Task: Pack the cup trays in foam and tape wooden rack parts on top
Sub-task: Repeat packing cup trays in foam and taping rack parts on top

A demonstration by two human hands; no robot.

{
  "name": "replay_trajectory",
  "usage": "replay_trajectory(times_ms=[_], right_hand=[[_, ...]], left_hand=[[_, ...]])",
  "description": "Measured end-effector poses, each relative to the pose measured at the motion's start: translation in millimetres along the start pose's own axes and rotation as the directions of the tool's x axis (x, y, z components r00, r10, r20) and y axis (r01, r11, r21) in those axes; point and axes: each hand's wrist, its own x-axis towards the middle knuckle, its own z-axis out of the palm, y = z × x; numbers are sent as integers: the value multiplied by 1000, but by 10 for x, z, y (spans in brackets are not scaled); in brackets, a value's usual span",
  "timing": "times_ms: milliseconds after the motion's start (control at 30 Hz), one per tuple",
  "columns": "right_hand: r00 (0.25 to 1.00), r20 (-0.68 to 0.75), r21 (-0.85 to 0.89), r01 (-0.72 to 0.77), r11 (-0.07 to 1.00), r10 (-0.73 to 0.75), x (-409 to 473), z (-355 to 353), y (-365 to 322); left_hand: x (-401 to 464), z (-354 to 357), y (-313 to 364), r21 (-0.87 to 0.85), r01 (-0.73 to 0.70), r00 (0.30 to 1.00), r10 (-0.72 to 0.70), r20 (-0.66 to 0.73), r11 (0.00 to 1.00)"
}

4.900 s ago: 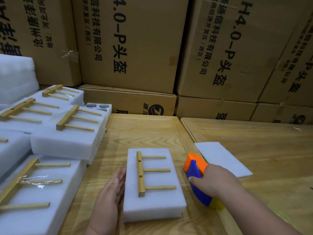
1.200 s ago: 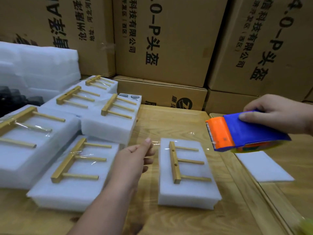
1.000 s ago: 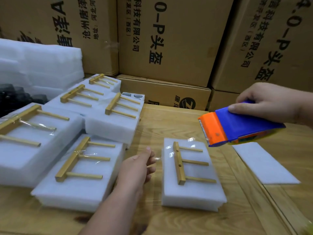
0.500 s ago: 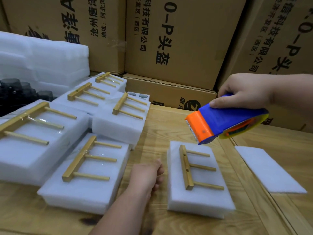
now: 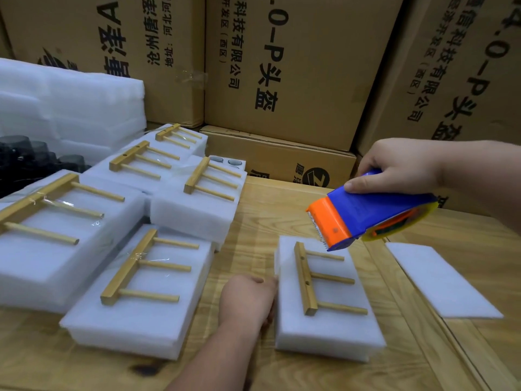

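Note:
A white foam block (image 5: 324,328) lies on the wooden table (image 5: 267,210) with a wooden rack part (image 5: 306,277) on top, a bar with three pegs. My left hand (image 5: 248,300) sits at the block's left side, fingers curled against it and pinching the end of a clear tape strip, which barely shows. My right hand (image 5: 394,165) grips a blue and orange tape dispenser (image 5: 366,218) in the air, its toothed edge just above the block's far end.
Several packed foam blocks (image 5: 141,300) with rack parts taped on top crowd the left. A loose foam sheet (image 5: 442,280) lies at the right. Black cups (image 5: 28,159) and stacked foam (image 5: 70,108) stand far left. Cardboard boxes (image 5: 282,80) wall the back.
My left hand has dropped from mid-air, holding the tape end, to the block's left side. The dispenser rose and swung over the block's far end.

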Motion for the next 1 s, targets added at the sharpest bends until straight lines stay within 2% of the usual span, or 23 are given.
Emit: replay_trajectory(times_ms=[167,300,367,433,500,567,633,700,833,1000], right_hand=[[1000,-9,26,-30,999,30,-52,114,163],[998,7,46,-61,997,61,-103,218,274],[997,5,55,-77,996,76,-126,284,336],[996,7,77,-92,993,92,-143,359,399],[993,16,113,-114,987,113,-155,442,460],[992,20,138,-125,983,123,-168,526,523],[991,30,154,-132,979,129,-184,617,589],[990,39,175,-139,975,134,-195,706,653],[990,57,207,-137,969,128,-189,878,755],[991,53,252,-134,958,125,-161,1118,902]], left_hand=[[-23,1,21,94,-3,999,7,-46,996],[40,-21,64,47,37,999,-35,-27,998],[76,-26,85,61,-18,989,27,-146,998],[31,5,163,-32,-132,973,124,-194,991],[-65,62,285,-163,-228,973,218,-82,960],[-136,147,369,-224,-296,947,316,61,929],[-164,221,405,-111,-464,859,477,187,879],[-176,258,457,24,-604,762,569,308,796],[-156,334,587,186,-687,707,587,395,703],[-123,435,692,341,-653,753,530,390,676]])
